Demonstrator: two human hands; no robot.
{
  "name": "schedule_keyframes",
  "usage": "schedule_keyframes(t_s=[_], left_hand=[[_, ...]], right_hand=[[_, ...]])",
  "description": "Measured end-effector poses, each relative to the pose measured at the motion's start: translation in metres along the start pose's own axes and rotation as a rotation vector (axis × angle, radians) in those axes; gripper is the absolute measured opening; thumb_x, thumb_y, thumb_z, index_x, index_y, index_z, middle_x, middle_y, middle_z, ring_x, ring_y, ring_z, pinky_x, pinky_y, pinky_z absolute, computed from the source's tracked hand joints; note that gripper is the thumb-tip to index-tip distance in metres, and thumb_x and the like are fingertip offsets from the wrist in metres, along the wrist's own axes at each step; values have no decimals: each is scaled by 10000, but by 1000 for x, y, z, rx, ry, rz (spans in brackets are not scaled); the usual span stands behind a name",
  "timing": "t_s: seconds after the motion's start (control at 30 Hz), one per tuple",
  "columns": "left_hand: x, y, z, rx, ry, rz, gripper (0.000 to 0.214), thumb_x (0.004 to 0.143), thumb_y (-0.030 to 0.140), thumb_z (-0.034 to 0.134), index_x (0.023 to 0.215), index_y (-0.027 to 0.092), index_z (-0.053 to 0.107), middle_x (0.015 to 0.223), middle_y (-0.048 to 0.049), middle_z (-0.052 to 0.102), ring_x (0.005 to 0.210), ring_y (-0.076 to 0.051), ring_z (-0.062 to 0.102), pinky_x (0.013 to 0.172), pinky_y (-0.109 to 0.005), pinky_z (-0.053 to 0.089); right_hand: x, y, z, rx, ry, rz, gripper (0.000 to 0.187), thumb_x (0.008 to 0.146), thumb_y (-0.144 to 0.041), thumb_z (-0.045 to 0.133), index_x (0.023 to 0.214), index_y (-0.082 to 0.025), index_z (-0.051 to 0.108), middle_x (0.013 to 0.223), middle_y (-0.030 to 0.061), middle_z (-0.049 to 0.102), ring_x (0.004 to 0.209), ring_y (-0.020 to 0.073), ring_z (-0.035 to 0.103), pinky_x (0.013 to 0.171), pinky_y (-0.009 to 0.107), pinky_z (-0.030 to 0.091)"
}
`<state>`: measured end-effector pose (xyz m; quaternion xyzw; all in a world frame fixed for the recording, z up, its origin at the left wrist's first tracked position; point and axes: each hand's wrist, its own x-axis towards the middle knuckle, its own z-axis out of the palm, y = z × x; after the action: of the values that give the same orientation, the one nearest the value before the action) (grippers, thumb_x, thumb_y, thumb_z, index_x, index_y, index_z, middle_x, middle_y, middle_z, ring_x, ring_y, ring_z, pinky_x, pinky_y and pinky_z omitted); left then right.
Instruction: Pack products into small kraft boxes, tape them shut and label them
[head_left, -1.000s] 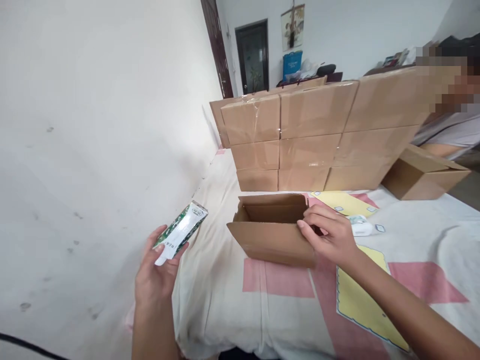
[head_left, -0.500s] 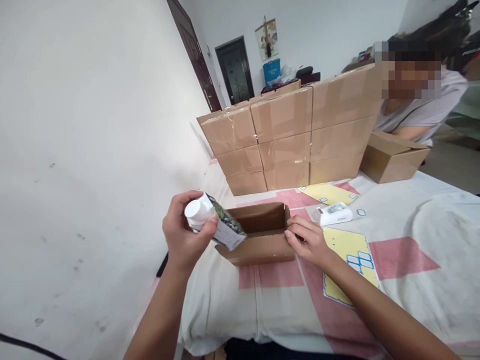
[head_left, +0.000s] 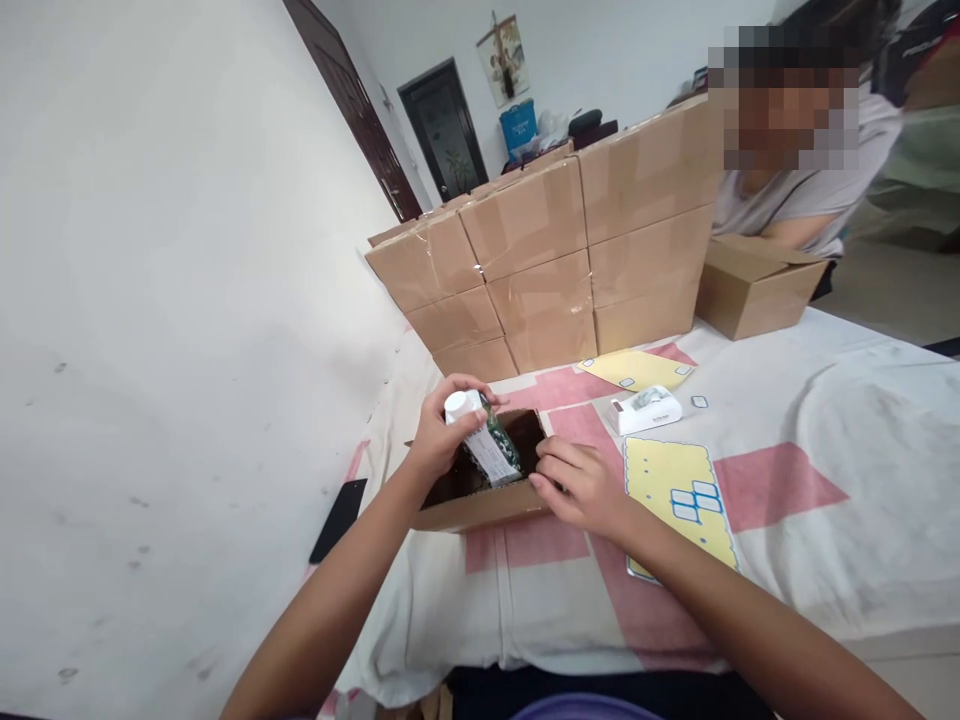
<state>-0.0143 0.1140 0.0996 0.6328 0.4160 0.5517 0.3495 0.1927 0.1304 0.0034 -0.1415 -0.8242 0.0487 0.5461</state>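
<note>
My left hand (head_left: 444, 428) grips a white-capped drink carton (head_left: 491, 450) with a green patterned side. The carton is tilted, its lower end inside the open cardboard box (head_left: 480, 510) and its cap towards my hand. My right hand (head_left: 574, 480) is closed on the right end of that box, with fingertips at its rim. The box stands on the cloth-covered table, and its inside is partly hidden by the carton and my left hand.
Behind the box stands a wall of taped cardboard boxes (head_left: 536, 265). To the right lie a white device (head_left: 646, 410), a yellow card (head_left: 679, 500) and another yellow sheet (head_left: 637, 370). A person (head_left: 806, 200) leans by a box (head_left: 757, 290). A black phone-like slab (head_left: 339, 520) is at left.
My left hand has carried the drink carton rightwards, from above the box's left end to partly inside it. My right hand stays at the box's right end. The view has shifted slightly.
</note>
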Motion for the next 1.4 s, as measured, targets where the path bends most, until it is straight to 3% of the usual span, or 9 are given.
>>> schedule_keyframes(t_s=[0.17, 0.27, 0.47, 0.7, 0.8, 0.97, 1.07, 1.17, 1.4], left_hand=[[-9, 2, -7, 66, -71, 71, 559, 709, 565, 824, 1107, 243, 598, 936, -27, 663, 832, -199, 677, 745, -336, 541], [-12, 17, -9, 317, -149, 76, 734, 659, 612, 841, 1235, 263, 550, 1055, -53, 641, 933, -221, 644, 805, -346, 525], [-19, 45, -13, 895, -527, -174, 348, 848, 416, 700, 1160, 302, 595, 1241, -51, 605, 1047, -237, 637, 855, -364, 541], [-29, 24, -15, 1216, -601, -96, 350, 871, 354, 679, 1198, 294, 566, 1170, -63, 651, 940, -260, 675, 747, -352, 531], [-31, 16, -8, 1377, -791, -50, 243, 923, 245, 554, 1166, 247, 563, 1085, -79, 612, 854, -241, 669, 692, -336, 514], [-23, 2, -2, 1464, -1027, -134, 533, 889, 107, 488, 1406, 212, 413, 1287, -153, 569, 1133, -314, 624, 814, -379, 541], [-14, -18, 2, 1447, -1034, -198, 540, 888, 113, 510, 1411, 208, 419, 1157, -130, 666, 1062, -302, 663, 765, -355, 538], [-6, -40, 8, 1431, -996, -279, 579, 852, 312, 656, 1378, 172, 456, 968, -95, 733, 810, -271, 707, 654, -334, 525], [-10, -65, 5, 1410, -917, -458, 664, 732, 492, 746, 1272, 152, 559, 1034, -127, 763, 826, -300, 737, 624, -346, 548]], right_hand=[[-5, -4, 3, -16, 28, 25, 245, 980, -192, 485, 749, -196, 567, 809, 56, 626, 646, 127, 535, 546, 259, 413], [-5, -3, 2, -16, 21, 83, 257, 994, -200, 469, 758, -192, 570, 822, 59, 619, 639, 123, 524, 546, 256, 408], [-2, 1, -3, -1, -15, 146, 245, 1010, -231, 456, 806, -187, 583, 908, 76, 633, 690, 137, 570, 568, 259, 423], [-2, -5, -3, -3, -46, 118, 238, 1007, -223, 448, 808, -188, 572, 914, 79, 637, 687, 143, 566, 578, 268, 441], [-3, -7, -1, -5, -44, 85, 233, 999, -206, 441, 807, -188, 572, 901, 82, 635, 711, 153, 578, 593, 271, 455], [-6, -7, 2, -3, 16, 15, 195, 978, -195, 466, 818, -182, 578, 899, 92, 626, 728, 165, 572, 608, 279, 475], [-8, -8, 1, -12, 7, 6, 171, 975, -195, 482, 841, -179, 586, 922, 100, 636, 767, 175, 591, 631, 287, 490], [-8, -9, -1, -8, 7, 2, 152, 969, -183, 495, 854, -175, 594, 940, 102, 644, 799, 180, 611, 659, 289, 505], [-7, -9, -6, -6, -26, 9, 182, 967, -186, 492, 829, -171, 609, 923, 102, 638, 775, 179, 608, 678, 302, 522]])
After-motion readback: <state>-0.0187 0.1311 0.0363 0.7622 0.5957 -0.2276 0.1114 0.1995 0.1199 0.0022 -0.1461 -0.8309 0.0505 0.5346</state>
